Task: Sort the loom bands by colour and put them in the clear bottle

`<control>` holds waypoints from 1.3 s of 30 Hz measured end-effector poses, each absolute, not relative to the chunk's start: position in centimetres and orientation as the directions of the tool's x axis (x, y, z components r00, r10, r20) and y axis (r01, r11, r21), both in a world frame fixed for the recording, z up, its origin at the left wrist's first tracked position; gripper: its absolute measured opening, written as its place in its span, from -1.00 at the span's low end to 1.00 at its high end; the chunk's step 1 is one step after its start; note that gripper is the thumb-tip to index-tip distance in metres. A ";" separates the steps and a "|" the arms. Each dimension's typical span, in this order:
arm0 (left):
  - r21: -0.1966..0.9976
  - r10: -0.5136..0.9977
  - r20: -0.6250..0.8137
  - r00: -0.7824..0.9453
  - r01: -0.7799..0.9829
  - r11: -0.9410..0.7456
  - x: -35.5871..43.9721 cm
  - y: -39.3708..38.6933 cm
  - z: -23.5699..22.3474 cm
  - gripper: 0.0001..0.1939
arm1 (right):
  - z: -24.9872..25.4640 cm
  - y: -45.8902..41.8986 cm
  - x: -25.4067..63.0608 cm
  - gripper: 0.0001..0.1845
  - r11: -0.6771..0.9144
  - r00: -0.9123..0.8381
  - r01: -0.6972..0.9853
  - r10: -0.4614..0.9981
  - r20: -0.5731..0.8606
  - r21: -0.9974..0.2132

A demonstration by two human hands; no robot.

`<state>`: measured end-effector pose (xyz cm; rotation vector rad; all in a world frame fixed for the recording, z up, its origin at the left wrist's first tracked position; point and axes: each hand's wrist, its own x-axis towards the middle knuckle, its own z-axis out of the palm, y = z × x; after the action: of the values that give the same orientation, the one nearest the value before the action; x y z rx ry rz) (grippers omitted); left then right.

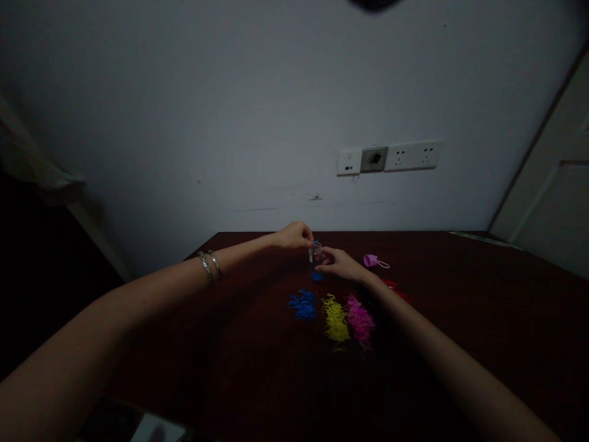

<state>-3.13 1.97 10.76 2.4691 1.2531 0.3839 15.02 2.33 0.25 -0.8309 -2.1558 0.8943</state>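
Note:
A small clear bottle [315, 253] stands on the dark table with blue material at its bottom. My right hand [339, 264] is closed around its right side. Over the bottle's mouth, my left hand [297, 235] is pinched on thin blue strands that look like rubber bands; a bit of blue shows at the rim. In front of the bottle lies a small pile of blue bands [304, 305]. To its right are a yellow pile [336, 320] and a pink pile [360, 322] of the same kind of strands.
A pink cap with a loop [370, 260] lies right of the bottle. Some red strands [391, 285] are partly hidden behind my right forearm. The table [460, 288] meets a pale wall with sockets [413, 156]. Something white [156, 428] shows at the bottom edge.

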 end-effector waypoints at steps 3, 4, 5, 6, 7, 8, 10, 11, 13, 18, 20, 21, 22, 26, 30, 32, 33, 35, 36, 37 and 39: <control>0.427 0.815 0.072 0.575 0.721 -0.546 -3.0 2.5 10.6 -0.84 | 0.1 2.4 15.0 -0.64 0.576 -0.587 0.288 0.737 0.334 -0.765; 0.431 0.817 0.072 0.572 0.721 -0.543 -2.9 2.6 10.6 -0.84 | 0.1 2.5 15.0 -0.64 0.577 -0.586 0.287 0.737 0.336 -0.764; 0.435 0.817 0.074 0.571 0.719 -0.542 -2.9 2.8 10.6 -0.84 | 0.0 2.5 15.0 -0.64 0.576 -0.587 0.288 0.738 0.334 -0.765; 0.439 0.818 0.075 0.571 0.717 -0.541 -2.8 2.9 10.6 -0.85 | 0.1 2.5 15.0 -0.64 0.573 -0.585 0.292 0.741 0.331 -0.766; 0.442 0.818 0.076 0.571 0.716 -0.541 -2.7 2.9 10.6 -0.85 | 0.1 2.4 15.0 -0.64 0.569 -0.584 0.297 0.744 0.326 -0.767; 0.445 0.819 0.076 0.569 0.715 -0.539 -2.7 3.0 10.6 -0.85 | 0.2 2.4 15.0 -0.64 0.567 -0.584 0.301 0.745 0.322 -0.767; 0.449 0.822 0.073 0.565 0.717 -0.533 -2.6 2.9 10.7 -0.85 | 0.3 2.3 15.0 -0.64 0.566 -0.585 0.306 0.746 0.319 -0.765; 0.450 0.825 0.073 0.560 0.720 -0.529 -2.5 2.8 10.7 -0.84 | 0.4 2.2 15.0 -0.64 0.567 -0.586 0.307 0.746 0.317 -0.765; 0.456 0.831 0.075 0.552 0.722 -0.521 -2.5 2.7 10.9 -0.83 | 0.4 2.2 15.0 -0.65 0.571 -0.586 0.309 0.744 0.320 -0.761; 0.481 0.857 0.159 0.490 0.720 -0.500 -2.5 3.1 10.9 -0.79 | 0.1 2.3 15.0 -0.65 0.565 -0.579 0.297 0.747 0.325 -0.770; 0.485 0.866 0.217 0.450 0.720 -0.496 -2.2 3.9 10.9 -0.78 | 0.0 2.5 14.9 -0.64 0.557 -0.575 0.296 0.753 0.321 -0.776; 0.490 0.870 0.247 0.426 0.720 -0.492 -2.0 4.4 11.0 -0.77 | -0.1 2.5 14.9 -0.63 0.555 -0.572 0.297 0.755 0.320 -0.777; 0.500 0.876 0.282 0.392 0.719 -0.483 -1.8 5.0 11.2 -0.77 | -0.1 2.5 14.9 -0.64 0.553 -0.570 0.299 0.757 0.319 -0.778; 0.649 0.890 0.447 0.084 0.655 -0.388 -1.2 7.6 12.3 -0.79 | 0.1 2.3 14.9 -0.66 0.546 -0.568 0.310 0.763 0.309 -0.779; 0.947 0.859 0.313 -0.404 0.200 -0.251 -1.3 8.5 12.2 -0.73 | 0.4 2.1 15.0 -0.69 0.560 -0.571 0.317 0.757 0.317 -0.766; 0.973 0.850 0.163 -0.501 -0.059 -0.222 -1.2 8.0 11.1 -0.69 | 0.3 2.1 14.9 -0.69 0.562 -0.567 0.319 0.758 0.322 -0.763; 0.971 0.866 0.113 -0.488 -0.131 -0.201 -1.1 7.6 10.3 -0.70 | 0.3 2.2 14.9 -0.69 0.559 -0.565 0.317 0.760 0.320 -0.766; 0.970 0.895 0.071 -0.441 -0.177 -0.164 -0.8 6.8 8.4 -0.70 | 0.2 2.3 14.9 -0.68 0.551 -0.565 0.308 0.761 0.317 -0.775; 0.974 0.905 0.070 -0.420 -0.168 -0.154 -0.7 6.3 7.5 -0.70 | 0.1 2.3 14.9 -0.68 0.552 -0.567 0.302 0.760 0.319 -0.777; 0.979 0.909 0.082 -0.409 -0.140 -0.151 -0.7 5.9 6.5 -0.70 | 0.0 2.4 14.8 -0.68 0.554 -0.568 0.299 0.757 0.322 -0.777; 0.986 0.923 0.127 -0.363 -0.055 -0.157 -0.7 5.2 4.8 -0.69 | 0.0 2.4 14.8 -0.68 0.563 -0.570 0.297 0.753 0.330 -0.771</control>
<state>-0.70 5.25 4.82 1.0564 1.3360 1.6266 14.79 2.41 0.01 -0.8373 -2.1346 0.8872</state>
